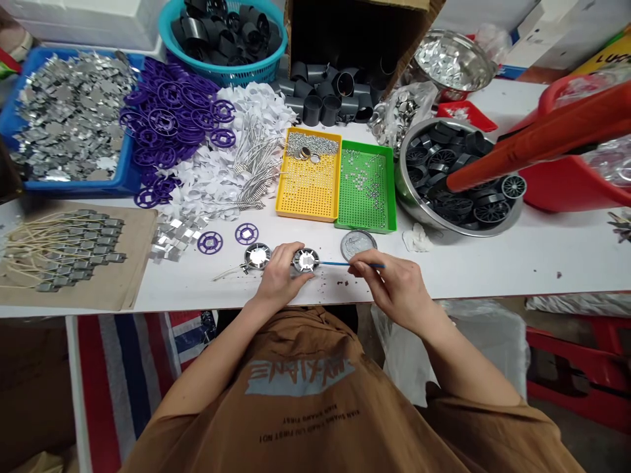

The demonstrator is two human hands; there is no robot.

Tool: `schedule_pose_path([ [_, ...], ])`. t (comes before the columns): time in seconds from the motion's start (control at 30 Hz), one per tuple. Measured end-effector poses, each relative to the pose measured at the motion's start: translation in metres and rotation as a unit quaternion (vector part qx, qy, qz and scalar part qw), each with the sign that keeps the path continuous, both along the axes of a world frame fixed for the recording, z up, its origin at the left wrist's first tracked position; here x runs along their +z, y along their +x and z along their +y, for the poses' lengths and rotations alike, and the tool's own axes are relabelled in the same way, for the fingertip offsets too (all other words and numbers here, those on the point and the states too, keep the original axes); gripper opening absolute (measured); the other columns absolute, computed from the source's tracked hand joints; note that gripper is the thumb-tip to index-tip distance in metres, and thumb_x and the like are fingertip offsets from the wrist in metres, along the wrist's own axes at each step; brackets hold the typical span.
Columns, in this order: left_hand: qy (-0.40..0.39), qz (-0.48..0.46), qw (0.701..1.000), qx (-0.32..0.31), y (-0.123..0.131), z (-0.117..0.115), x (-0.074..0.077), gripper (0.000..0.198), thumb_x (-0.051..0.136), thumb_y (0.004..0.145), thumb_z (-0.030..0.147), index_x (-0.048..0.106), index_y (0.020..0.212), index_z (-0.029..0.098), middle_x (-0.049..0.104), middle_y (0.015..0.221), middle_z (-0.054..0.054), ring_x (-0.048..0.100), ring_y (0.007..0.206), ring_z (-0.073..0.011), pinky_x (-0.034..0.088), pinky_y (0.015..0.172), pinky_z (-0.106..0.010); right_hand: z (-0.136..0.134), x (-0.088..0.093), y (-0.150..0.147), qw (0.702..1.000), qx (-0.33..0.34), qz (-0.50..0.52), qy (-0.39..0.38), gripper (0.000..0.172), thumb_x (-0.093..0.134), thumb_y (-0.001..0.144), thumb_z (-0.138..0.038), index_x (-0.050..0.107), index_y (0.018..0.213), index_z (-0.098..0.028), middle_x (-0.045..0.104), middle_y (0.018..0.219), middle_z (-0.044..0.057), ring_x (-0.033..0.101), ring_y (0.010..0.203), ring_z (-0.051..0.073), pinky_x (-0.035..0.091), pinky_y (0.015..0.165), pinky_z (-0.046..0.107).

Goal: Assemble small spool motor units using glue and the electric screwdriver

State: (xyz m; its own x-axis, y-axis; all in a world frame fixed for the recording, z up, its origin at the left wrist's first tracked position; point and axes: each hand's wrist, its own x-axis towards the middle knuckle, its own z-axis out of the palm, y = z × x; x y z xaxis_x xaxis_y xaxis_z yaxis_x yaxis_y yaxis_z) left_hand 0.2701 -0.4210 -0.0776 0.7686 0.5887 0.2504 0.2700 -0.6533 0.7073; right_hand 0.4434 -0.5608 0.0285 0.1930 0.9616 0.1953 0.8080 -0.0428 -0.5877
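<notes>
Held by the left hand point(279, 276) near the front edge of the worktop point(493, 269): a dark-rimmed round part point(306, 260), light face up, with a silvery centre and pale tabs radiating to the rim. Just left of that hand, a matching round part point(257, 256), also light side up, thin pale wires point(227, 273) trailing leftward. In the right hand point(392, 282), a slim, straight blue stick point(335, 263), nearly level, left end at the held rim; too small to tell whether touching.

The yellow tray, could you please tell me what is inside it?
The yellow tray holds small silvery pieces heaped at its far end and a few round discs; what lies beneath the heap is hidden.
</notes>
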Motion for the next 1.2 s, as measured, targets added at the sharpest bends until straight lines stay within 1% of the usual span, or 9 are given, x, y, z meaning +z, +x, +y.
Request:
schedule_pose_path([
  [0.17,-0.002,-0.005,1.000,-0.002,-0.001,0.001,-0.001,0.053,0.076,0.074,0.024,0.047,0.118,0.019,0.061,0.111,-0.009,0.059,0.106,-0.0258,0.052,0.088,-0.040,-0.008,-0.012,-0.002,0.997,-0.060,0.044,0.026,0.015,0.045,0.097,-0.023,0.059,0.092,-0.021,0.069,0.075,0.002,0.065,0.064,0.012,0.048,0.060,0.023],
  [0.3,-0.003,-0.007,1.000,-0.001,-0.001,0.000,-0.001,0.051,0.074,0.076,0.027,0.047,0.119,0.020,0.061,0.111,-0.009,0.059,0.106,-0.0259,0.052,0.089,-0.041,-0.016,-0.024,-0.004,0.983,-0.123,0.137,0.025,0.018,0.046,0.097,-0.030,0.061,0.094,-0.020,0.070,0.075,0.002,0.067,0.066,0.013,0.053,0.063,0.026],
  [0.4,-0.004,-0.008,1.000,-0.001,-0.001,0.001,-0.002,0.049,0.073,0.077,0.028,0.048,0.119,0.020,0.061,0.111,-0.009,0.059,0.106,-0.0258,0.052,0.089,-0.041,-0.017,-0.035,-0.004,0.955,-0.179,0.235,0.028,0.022,0.050,0.095,-0.037,0.063,0.093,-0.019,0.071,0.073,0.002,0.068,0.066,0.015,0.056,0.065,0.029],
  [0.53,0.001,-0.011,1.000,-0.008,-0.002,0.002,-0.002,0.049,0.073,0.078,0.030,0.047,0.119,0.019,0.060,0.112,-0.010,0.058,0.106,-0.0259,0.051,0.090,-0.040,-0.010,-0.049,0.000,0.906,-0.234,0.347,0.059,0.029,0.057,0.090,-0.045,0.064,0.089,-0.017,0.071,0.071,0.003,0.067,0.060,0.015,0.059,0.063,0.031],
  [0.6,0.003,-0.010,1.000,-0.013,-0.002,0.002,-0.001,0.049,0.072,0.079,0.030,0.047,0.120,0.019,0.060,0.113,-0.010,0.058,0.107,-0.0260,0.051,0.090,-0.041,-0.004,-0.053,0.002,0.891,-0.246,0.375,0.071,0.032,0.060,0.087,-0.048,0.064,0.086,-0.016,0.071,0.069,0.004,0.067,0.058,0.015,0.060,0.061,0.031],
  [0.77,0.005,-0.009,1.000,-0.016,-0.002,0.002,-0.001,0.049,0.069,0.081,0.032,0.046,0.122,0.020,0.060,0.113,-0.011,0.058,0.108,-0.0267,0.051,0.090,-0.042,0.006,-0.058,0.009,0.880,-0.258,0.392,0.071,0.033,0.065,0.082,-0.051,0.064,0.082,-0.017,0.070,0.065,0.003,0.066,0.054,0.015,0.060,0.057,0.031],
  [1.0,0.010,-0.009,1.000,-0.006,-0.001,0.001,-0.001,0.049,0.071,0.080,0.032,0.046,0.120,0.020,0.061,0.112,-0.010,0.059,0.106,-0.0266,0.052,0.088,-0.041,0.005,-0.066,0.012,0.861,-0.269,0.424,0.074,0.031,0.065,0.082,-0.050,0.064,0.080,-0.019,0.070,0.063,0.002,0.065,0.050,0.016,0.060,0.051,0.030],
  [1.2,0.011,-0.012,1.000,-0.003,0.000,0.000,-0.002,0.049,0.072,0.079,0.029,0.047,0.120,0.019,0.061,0.112,-0.010,0.058,0.106,-0.0261,0.052,0.089,-0.041,0.004,-0.067,0.011,0.827,-0.290,0.472,0.096,0.033,0.067,0.080,-0.050,0.065,0.081,-0.018,0.070,0.064,0.002,0.065,0.050,0.014,0.059,0.052,0.028],
])
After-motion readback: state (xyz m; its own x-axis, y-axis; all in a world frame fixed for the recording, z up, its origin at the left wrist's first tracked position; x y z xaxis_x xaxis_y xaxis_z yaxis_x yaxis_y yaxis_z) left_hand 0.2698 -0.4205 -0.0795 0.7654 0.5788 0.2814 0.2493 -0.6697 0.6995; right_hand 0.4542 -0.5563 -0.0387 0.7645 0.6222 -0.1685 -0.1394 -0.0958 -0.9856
